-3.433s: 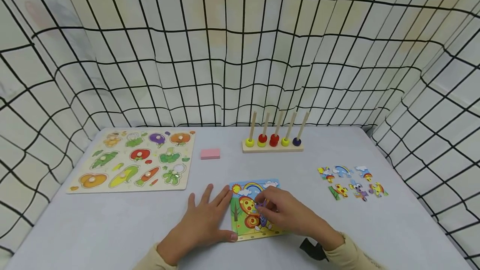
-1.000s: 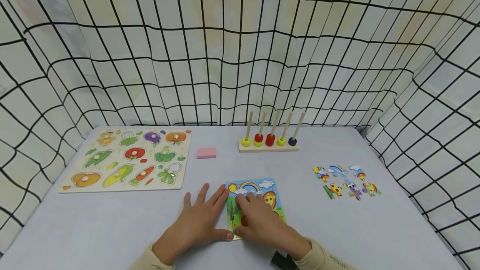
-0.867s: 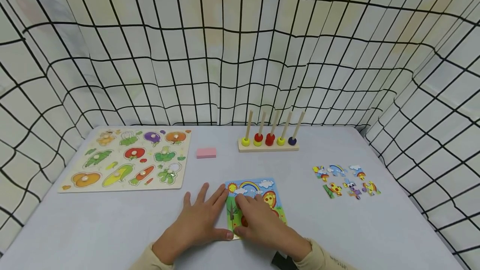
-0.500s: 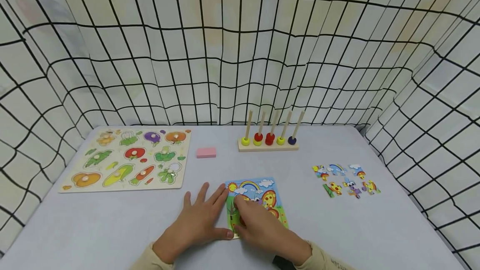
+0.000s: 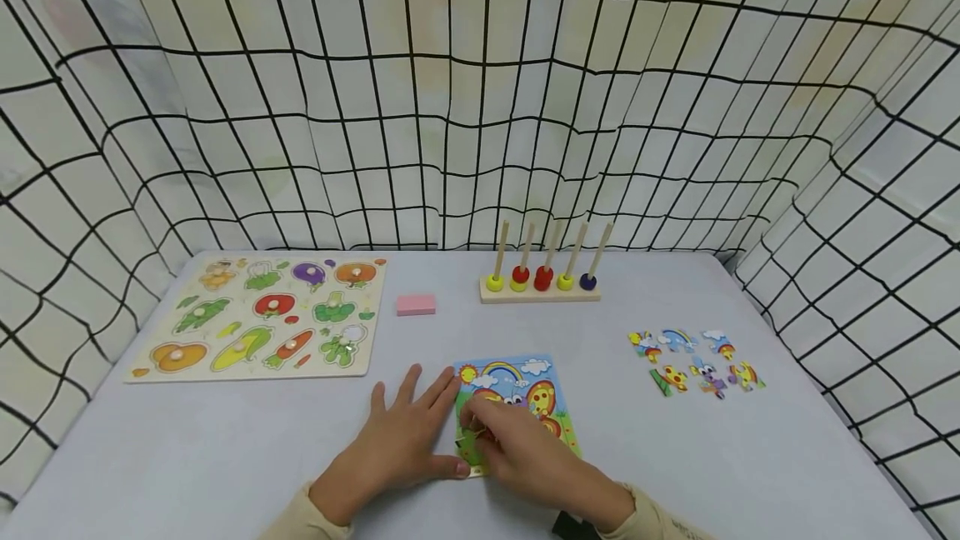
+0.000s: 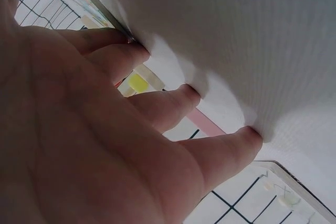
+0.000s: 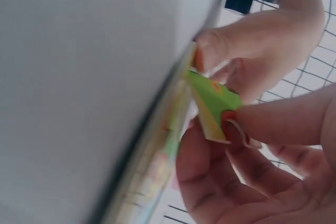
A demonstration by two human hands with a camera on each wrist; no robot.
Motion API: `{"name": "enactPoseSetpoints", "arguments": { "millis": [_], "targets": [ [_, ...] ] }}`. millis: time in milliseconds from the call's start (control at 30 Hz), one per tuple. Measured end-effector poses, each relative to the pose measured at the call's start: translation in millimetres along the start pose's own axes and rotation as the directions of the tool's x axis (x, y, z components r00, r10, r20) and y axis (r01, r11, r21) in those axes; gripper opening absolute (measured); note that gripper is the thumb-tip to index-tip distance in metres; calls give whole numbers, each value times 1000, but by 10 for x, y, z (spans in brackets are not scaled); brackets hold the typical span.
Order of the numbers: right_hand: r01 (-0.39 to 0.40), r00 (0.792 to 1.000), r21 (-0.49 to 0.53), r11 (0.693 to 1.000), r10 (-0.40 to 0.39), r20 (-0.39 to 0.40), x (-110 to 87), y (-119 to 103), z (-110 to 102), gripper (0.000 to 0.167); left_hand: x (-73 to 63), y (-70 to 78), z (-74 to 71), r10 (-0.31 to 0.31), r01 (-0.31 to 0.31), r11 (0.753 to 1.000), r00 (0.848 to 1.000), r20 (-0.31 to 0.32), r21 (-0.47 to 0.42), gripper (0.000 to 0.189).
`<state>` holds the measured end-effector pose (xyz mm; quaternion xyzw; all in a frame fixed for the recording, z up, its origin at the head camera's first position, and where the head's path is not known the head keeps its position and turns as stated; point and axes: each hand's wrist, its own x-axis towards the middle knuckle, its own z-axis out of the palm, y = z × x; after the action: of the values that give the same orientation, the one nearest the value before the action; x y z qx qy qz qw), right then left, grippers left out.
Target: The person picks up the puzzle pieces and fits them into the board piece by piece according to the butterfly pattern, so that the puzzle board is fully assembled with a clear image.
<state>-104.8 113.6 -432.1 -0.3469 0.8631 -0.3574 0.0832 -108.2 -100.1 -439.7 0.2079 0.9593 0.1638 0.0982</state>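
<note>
A picture puzzle board with a rainbow and butterfly scene lies at the front middle of the table in the head view. My left hand is spread with straight fingers, thumb and index finger against the board's left edge. Over the board's lower left, my right hand pinches a green jigsaw piece between thumb and fingers. The piece is tilted up from the board in the right wrist view. My right hand covers much of the board's lower middle. The left wrist view shows the left fingertips on the white cloth.
Several loose jigsaw pieces lie to the right. A vegetable peg board lies at the back left, near a pink block. A bead stand with upright pegs stands at the back, before black netting.
My right hand moved left across the board, from the purple figure to the lower left corner. The green piece there is now lifted at a tilt. My left hand has stayed in place.
</note>
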Motion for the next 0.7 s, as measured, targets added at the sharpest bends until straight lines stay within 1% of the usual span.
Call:
{"name": "enactPoseSetpoints", "arguments": {
  "millis": [133,267,333,433,533,600,700],
  "targets": [
    [-44,997,101,994,50,-57,-39,34,-48,27,1,-1,3,0,-1,1000,1000,5,6,114],
    [-84,984,199,976,113,-137,-101,53,-171,24,0,-3,8,0,0,1000,1000,8,8,115],
    [-103,978,242,965,143,-154,-143,63,-243,22,0,-3,9,0,0,1000,1000,11,9,115],
    [-127,971,305,944,181,-156,-215,98,-338,21,1,0,7,-5,5,1000,1000,16,8,115],
    [-144,964,332,932,208,-166,-301,156,-420,22,4,4,1,-12,12,1000,1000,21,2,115],
    [-159,956,313,936,225,-187,-359,193,-469,22,5,5,-1,-14,14,1000,1000,23,-2,115],
    [-201,935,279,939,269,-231,-447,233,-538,21,6,8,-3,-16,16,1000,1000,25,-1,115]
  ]
}}
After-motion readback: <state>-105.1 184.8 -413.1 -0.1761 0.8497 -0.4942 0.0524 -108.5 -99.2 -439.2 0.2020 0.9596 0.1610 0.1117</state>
